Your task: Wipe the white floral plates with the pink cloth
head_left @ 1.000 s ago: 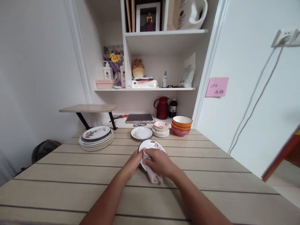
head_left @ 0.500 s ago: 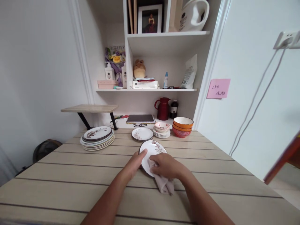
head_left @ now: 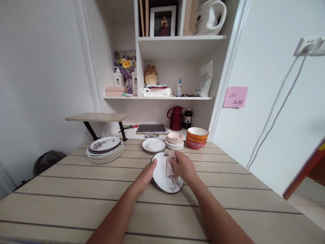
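A white plate [head_left: 162, 176] with a dark rim and brown floral print is held tilted above the table, in front of me. My left hand [head_left: 146, 174] grips its left edge, thumb on the upper face and the fingers hidden beneath. In my right hand [head_left: 183, 166] is a pale pinkish cloth [head_left: 170, 169], pressed against the plate's upper right face. Just beyond lies a small stack of similar plates [head_left: 153, 145]. Small white dishes [head_left: 175, 145] with a pink-patterned bowl [head_left: 175, 137] on top stand right beside that stack.
At the left, a taller stack of plates [head_left: 105, 149] sits by a small raised shelf [head_left: 96, 117]. Orange and red bowls [head_left: 197, 137] are stacked at the back right. Behind the slatted table [head_left: 76, 196] are a dark red jug [head_left: 176, 118], a dark bottle [head_left: 188, 118] and a laptop-like slab [head_left: 151, 128].
My right hand has moved the cloth up and to the right across the plate, away from its lower edge. The plate has turned, its flowers now lower right. My left hand keeps its hold.
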### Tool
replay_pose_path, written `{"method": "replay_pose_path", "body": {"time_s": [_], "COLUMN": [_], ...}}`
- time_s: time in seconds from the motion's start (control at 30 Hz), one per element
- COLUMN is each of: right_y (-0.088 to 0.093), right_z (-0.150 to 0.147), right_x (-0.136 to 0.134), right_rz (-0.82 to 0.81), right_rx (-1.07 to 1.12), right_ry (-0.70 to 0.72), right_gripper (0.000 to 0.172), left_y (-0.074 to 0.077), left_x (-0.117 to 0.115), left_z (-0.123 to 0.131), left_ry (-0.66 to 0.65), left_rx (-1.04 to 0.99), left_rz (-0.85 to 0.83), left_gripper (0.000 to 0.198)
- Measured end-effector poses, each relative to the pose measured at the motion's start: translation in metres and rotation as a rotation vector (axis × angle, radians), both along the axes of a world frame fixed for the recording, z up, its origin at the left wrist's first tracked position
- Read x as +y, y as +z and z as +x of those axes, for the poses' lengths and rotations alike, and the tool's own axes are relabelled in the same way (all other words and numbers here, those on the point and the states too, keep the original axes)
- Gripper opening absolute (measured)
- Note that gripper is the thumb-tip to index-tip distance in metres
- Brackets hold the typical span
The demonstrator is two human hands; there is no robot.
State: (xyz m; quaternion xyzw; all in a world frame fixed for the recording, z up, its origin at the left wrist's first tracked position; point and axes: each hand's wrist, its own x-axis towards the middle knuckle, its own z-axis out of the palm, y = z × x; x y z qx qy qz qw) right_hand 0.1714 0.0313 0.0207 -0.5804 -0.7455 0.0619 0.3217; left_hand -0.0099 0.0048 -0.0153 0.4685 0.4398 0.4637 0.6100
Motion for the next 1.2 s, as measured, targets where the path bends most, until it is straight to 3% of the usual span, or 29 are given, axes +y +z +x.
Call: {"method": "replay_pose_path", "body": {"time_s": [0.13, 0.33, 0.43, 0.5, 0.57, 0.67, 0.77, 0.83, 1.0, 1.1, 1.2], "right_y": [-0.005, 0.009, 0.018, 0.019, 0.015, 0.007, 0.003, 0.003, 0.003, 0.001, -0.003], "right_z": [-0.006, -0.023, -0.019, -0.013, -0.007, 0.004, 0.011, 0.008, -0.021, -0.036, -0.043], "right_x": [-0.001, -0.026, -0.032, -0.028, -0.018, -0.002, 0.005, 0.002, -0.018, -0.024, -0.024], "right_rz": [-0.008, -0.048, -0.129, -0.157, -0.102, 0.067, 0.084, -0.071, -0.652, -0.885, -0.993], "right_rx": [0.081, 0.254, 0.407, 0.534, 0.632, 0.659, 0.693, 0.819, 1.271, 1.509, 1.656], "right_ry": [0.046, 0.500, 0.619, 0.561, 0.396, 0.151, 0.052, 0.104, 0.463, 0.449, 0.390], "right_gripper": [0.014, 0.039, 0.045, 0.042, 0.039, 0.039, 0.043, 0.047, 0.047, 0.045, 0.044], "left_y": [-0.001, 0.003, 0.008, 0.009, 0.008, 0.005, 0.005, 0.007, 0.013, 0.015, 0.016], "left_x": [0.001, -0.001, -0.005, -0.007, -0.007, -0.005, -0.002, -0.001, -0.002, -0.002, -0.002], "left_z": [-0.001, 0.000, 0.002, 0.003, 0.002, -0.001, -0.005, -0.008, -0.012, -0.013, -0.014], "left_ry": [-0.015, -0.014, 0.001, 0.031, 0.057, 0.084, 0.092, 0.098, 0.100, 0.089, 0.121], "left_rx": [-0.013, -0.020, -0.035, -0.052, -0.099, -0.179, -0.240, -0.291, -0.403, -0.452, -0.435], "left_rz": [-0.001, -0.028, -0.020, -0.023, -0.035, -0.058, -0.100, -0.146, -0.189, -0.169, -0.166], "left_gripper": [0.069, 0.071, 0.068, 0.064, 0.060, 0.057, 0.057, 0.056, 0.048, 0.048, 0.049]}}
